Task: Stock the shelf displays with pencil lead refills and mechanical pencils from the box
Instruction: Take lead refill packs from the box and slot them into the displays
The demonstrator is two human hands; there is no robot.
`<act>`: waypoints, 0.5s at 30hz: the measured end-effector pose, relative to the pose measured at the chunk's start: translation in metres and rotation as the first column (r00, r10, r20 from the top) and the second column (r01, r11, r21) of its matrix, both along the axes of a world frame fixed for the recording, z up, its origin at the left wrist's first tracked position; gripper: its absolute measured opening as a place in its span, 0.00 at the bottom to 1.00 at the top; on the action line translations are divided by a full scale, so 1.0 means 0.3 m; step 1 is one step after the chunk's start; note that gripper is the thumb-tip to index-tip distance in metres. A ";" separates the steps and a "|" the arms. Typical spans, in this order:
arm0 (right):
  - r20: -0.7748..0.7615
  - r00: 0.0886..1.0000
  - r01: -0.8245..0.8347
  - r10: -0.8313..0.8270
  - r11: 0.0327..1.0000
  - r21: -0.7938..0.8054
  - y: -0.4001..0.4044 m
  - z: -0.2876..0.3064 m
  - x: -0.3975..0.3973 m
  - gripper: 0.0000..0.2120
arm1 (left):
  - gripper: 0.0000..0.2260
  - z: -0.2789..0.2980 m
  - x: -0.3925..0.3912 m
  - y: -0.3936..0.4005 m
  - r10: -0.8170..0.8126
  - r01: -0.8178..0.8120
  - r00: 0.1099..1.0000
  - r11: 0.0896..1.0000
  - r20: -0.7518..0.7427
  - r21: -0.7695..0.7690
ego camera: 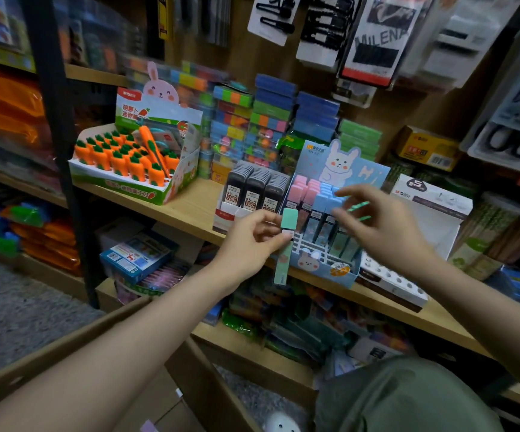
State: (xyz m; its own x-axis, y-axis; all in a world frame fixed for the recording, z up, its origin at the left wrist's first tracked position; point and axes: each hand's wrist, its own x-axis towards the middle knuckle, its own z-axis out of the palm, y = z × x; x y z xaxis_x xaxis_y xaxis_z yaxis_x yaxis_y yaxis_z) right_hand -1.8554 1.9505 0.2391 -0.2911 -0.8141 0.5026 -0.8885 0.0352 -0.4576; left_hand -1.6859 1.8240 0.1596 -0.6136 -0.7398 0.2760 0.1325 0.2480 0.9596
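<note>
Green mechanical pencil (pixel 286 244) pinched at mid-length between thumb and curled fingers of the left hand (pixel 249 241), held near upright with the mint cap end above the grip and the narrow barrel end hanging below it. Positioned directly in front of the left edge of the blue rabbit display box (pixel 327 263), which stands just right of the grip on the wooden shelf (pixel 190 210). Rows of pink, blue and green capped pencils (pixel 318 194) standing in that display, above and to the right of the grip. Right hand (pixel 380 226) raised to the right of the grip, over the display, fingers spread and loosely bent, gripping nothing visible; motion blur around the fingertips, so contact with the green caps beneath cannot be determined. Black lead refill cases (pixel 254 188) packed in three rows in a white tray just above and slightly left of the grip. Carrot-shaped item display (pixel 134 163) farther up and left of the grip on the same shelf. Stacked coloured packs (pixel 265 120) behind, well above the grip. Brown cardboard box (pixel 65 347) below the grip, under the left forearm.
</note>
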 end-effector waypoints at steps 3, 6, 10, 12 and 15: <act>0.034 0.991 -0.133 0.130 0.984 0.115 -0.047 -0.008 0.089 0.18 | 0.09 0.010 -0.001 0.015 -0.038 0.037 0.999 0.998 -0.009 -0.046; 0.032 0.990 -0.138 0.136 0.987 0.079 -0.073 -0.009 0.112 0.11 | 0.09 0.021 -0.001 0.031 -0.050 0.049 0.999 0.997 -0.012 -0.068; 0.045 0.996 -0.076 0.075 0.997 0.011 -0.044 0.049 0.037 0.10 | 0.14 0.011 0.011 0.038 0.106 -0.051 0.988 0.910 0.112 -0.412; 0.077 0.997 -0.013 0.016 0.999 -0.046 -0.012 0.089 -0.023 0.11 | 0.19 -0.015 0.020 0.036 0.213 -0.018 0.947 0.784 0.241 -0.621; 0.040 0.995 0.097 -0.094 0.990 -0.103 0.032 0.109 -0.094 0.12 | 0.26 -0.066 0.021 0.035 0.263 0.093 0.868 0.747 0.422 -0.659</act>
State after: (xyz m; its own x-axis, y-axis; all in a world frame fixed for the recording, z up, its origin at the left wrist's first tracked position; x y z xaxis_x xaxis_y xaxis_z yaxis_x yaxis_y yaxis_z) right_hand -1.8836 1.9601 0.2718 -0.3842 -0.7249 0.5717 -0.8665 0.0694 -0.4943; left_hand -1.6797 1.8344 0.1397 -0.7362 -0.5455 0.4006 -0.3304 0.8063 0.4906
